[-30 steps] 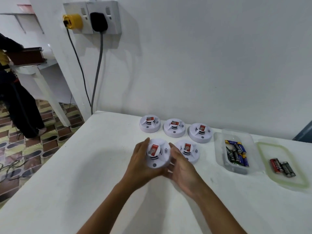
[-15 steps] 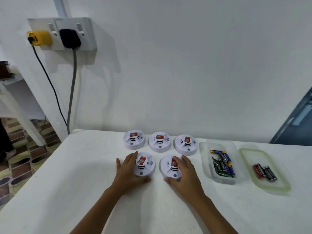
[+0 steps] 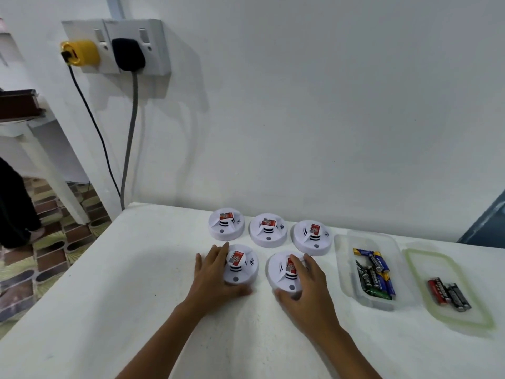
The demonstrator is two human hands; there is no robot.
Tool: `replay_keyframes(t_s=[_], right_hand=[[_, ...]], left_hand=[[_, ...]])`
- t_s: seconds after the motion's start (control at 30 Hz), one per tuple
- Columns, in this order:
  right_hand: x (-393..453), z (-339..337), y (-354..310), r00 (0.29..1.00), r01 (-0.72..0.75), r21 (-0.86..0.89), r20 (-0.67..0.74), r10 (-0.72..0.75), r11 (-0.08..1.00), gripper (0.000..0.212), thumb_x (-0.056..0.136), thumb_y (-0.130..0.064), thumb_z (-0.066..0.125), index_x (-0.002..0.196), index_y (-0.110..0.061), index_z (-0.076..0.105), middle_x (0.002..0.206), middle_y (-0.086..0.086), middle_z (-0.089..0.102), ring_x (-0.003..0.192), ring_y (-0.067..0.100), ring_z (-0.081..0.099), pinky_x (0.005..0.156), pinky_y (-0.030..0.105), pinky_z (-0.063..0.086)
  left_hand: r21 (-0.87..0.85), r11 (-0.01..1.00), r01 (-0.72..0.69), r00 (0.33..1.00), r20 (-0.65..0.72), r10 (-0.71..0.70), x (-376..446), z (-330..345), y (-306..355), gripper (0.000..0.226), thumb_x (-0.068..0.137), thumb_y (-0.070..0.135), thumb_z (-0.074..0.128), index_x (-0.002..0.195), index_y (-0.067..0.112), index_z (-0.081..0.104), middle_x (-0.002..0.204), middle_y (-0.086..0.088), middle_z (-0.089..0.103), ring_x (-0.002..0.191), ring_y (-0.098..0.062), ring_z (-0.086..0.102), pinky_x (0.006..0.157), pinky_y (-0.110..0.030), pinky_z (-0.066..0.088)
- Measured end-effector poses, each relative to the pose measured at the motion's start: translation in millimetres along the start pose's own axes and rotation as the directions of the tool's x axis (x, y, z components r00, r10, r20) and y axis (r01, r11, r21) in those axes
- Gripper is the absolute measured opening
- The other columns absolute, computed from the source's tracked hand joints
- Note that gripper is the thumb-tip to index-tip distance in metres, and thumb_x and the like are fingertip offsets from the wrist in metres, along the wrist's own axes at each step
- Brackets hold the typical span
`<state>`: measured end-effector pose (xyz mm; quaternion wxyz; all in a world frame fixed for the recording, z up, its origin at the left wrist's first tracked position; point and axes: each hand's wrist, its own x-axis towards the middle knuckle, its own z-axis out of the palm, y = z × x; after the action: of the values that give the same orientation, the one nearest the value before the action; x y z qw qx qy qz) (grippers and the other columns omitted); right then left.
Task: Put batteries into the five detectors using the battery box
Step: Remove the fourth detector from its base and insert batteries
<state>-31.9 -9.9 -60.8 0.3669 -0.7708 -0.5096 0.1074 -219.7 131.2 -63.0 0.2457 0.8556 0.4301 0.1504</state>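
Five round white detectors with red labels sit on the white table (image 3: 131, 285). Three form a back row: left (image 3: 226, 225), middle (image 3: 268, 231) and right (image 3: 313, 238). My left hand (image 3: 214, 277) grips the front left detector (image 3: 243, 266) from its left side, thumb at its near edge. My right hand (image 3: 310, 289) grips the front right detector (image 3: 281, 270), fingers over its top, thumb at its near rim. The clear battery box (image 3: 345, 269) lies to the right with several batteries (image 3: 374, 276) inside.
The box's lid (image 3: 418, 269) lies at far right with three loose batteries (image 3: 449, 294) on it. A wall stands right behind the table; two plugs (image 3: 112, 51) with hanging cables are at upper left. A person's leg (image 3: 13, 203) shows at the left, past the table's edge.
The detector I held up in both hands came down to the table at front left. My right hand shifted onto the front right detector. Since then the hands have stayed put.
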Motion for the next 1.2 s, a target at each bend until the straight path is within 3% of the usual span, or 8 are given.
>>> replay_keyframes(t_s=[0.17,0.27,0.37,0.5,0.63,0.77,0.9,1.2], right_hand=[[7,-7,-18,0.991,0.100,-0.019,-0.091,-0.101,0.995,0.072,0.076,-0.056,0.056,0.140,-0.025,0.043,0.155,-0.004,0.022,0.145,0.012,0.012,0.107,0.030,0.032],[34,-11,-45,0.990,0.128,0.144,-0.068,-0.120,0.981,0.063,0.085,-0.049,0.058,0.141,-0.027,0.040,0.155,-0.006,0.022,0.145,0.007,0.014,0.107,0.019,0.032],[66,-8,-68,0.990,0.139,0.258,-0.051,-0.130,0.956,0.054,0.090,-0.032,0.062,0.139,-0.023,0.041,0.152,-0.002,0.031,0.142,0.010,0.023,0.102,0.004,0.021],[95,1,-84,0.994,0.100,0.298,0.010,-0.107,0.949,0.054,0.091,-0.029,0.060,0.141,-0.022,0.040,0.152,0.000,0.032,0.143,0.014,0.024,0.115,0.032,0.027],[102,2,-87,0.989,0.127,0.278,0.036,-0.142,0.952,0.053,0.093,-0.027,0.058,0.141,-0.021,0.039,0.151,-0.003,0.032,0.140,0.011,0.028,0.113,0.025,0.027],[113,-9,-100,0.974,0.221,0.279,-0.018,-0.226,0.935,0.049,0.091,-0.015,0.059,0.138,-0.018,0.043,0.144,-0.001,0.040,0.133,0.013,0.039,0.109,0.030,0.037],[119,-21,-128,0.941,0.333,0.240,-0.017,-0.339,0.912,0.055,0.089,-0.017,0.063,0.139,-0.014,0.041,0.134,0.000,0.044,0.119,0.007,0.041,0.092,0.002,0.034],[102,-43,-156,0.932,0.361,0.144,-0.030,-0.360,0.921,0.069,0.072,-0.032,0.079,0.132,-0.015,0.048,0.116,0.000,0.048,0.113,0.015,0.043,0.088,0.020,0.043]], left_hand=[[-0.123,0.991,-0.048,0.992,-0.124,0.033,9,-10,1,0.117,0.055,0.099,0.032,0.150,0.034,0.007,0.157,0.015,0.003,0.148,-0.013,-0.005,0.117,-0.044,-0.007],[-0.145,0.989,-0.037,0.960,-0.281,-0.006,48,-33,0,0.085,0.079,0.072,0.047,0.148,0.024,0.032,0.156,-0.002,0.030,0.145,-0.023,0.022,0.118,-0.043,0.019],[0.051,0.988,0.149,0.981,-0.130,-0.141,88,-52,5,0.077,0.083,0.050,0.065,0.148,0.026,0.032,0.156,-0.008,0.028,0.144,-0.027,0.021,0.113,-0.047,0.024],[0.239,0.953,0.185,0.979,0.039,-0.200,114,-48,0,0.086,0.076,0.063,0.066,0.147,0.032,0.030,0.149,-0.004,0.036,0.137,-0.029,0.032,0.109,-0.050,0.026],[-0.083,0.985,0.152,0.984,-0.081,-0.159,117,-58,6,0.072,0.067,0.049,0.078,0.129,0.023,0.054,0.118,-0.001,0.060,0.111,-0.022,0.057,0.095,-0.035,0.047],[-0.882,0.420,0.216,0.960,0.113,-0.257,106,-94,29,0.061,0.072,0.048,0.060,0.123,0.015,0.058,0.121,-0.017,0.061,0.101,-0.028,0.059,0.082,-0.039,0.051],[-0.986,-0.035,0.164,0.985,0.165,-0.045,79,-113,51,0.060,0.085,0.041,0.036,0.131,0.008,0.056,0.126,-0.023,0.059,0.111,-0.036,0.054,0.099,-0.049,0.042],[-0.987,-0.130,0.090,0.995,0.084,0.048,36,-119,86,0.053,0.083,0.041,0.035,0.111,0.011,0.069,0.106,-0.015,0.067,0.090,-0.026,0.067,0.078,-0.038,0.052]])
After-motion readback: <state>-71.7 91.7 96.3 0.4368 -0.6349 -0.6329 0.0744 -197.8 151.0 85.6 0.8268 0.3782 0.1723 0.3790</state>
